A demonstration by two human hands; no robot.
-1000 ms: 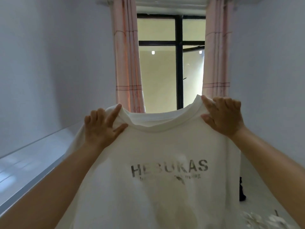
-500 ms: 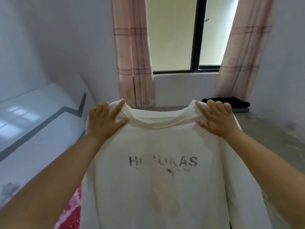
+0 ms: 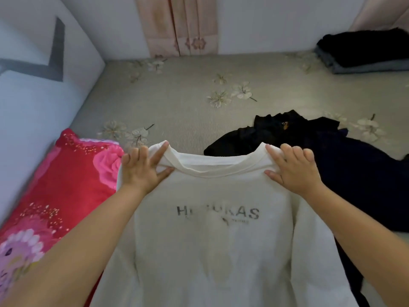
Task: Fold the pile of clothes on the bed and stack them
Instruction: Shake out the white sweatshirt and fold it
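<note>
Right now both hands hold a white T-shirt [image 3: 212, 229] up by its shoulders, over the near edge of the bed [image 3: 188, 103]. The left hand [image 3: 141, 171] pinches the shoulder beside the collar between thumb and fingers; the right hand [image 3: 292, 171] grips the other shoulder the same way. Grey lettering shows across the chest. Just behind the shirt, to the right, a loose heap of dark clothes [image 3: 321, 147] lies on the flowered sheet. A folded dark stack [image 3: 363, 54] sits in the far right corner. A red flowered pillow [image 3: 55, 185] lies at the left.
</note>
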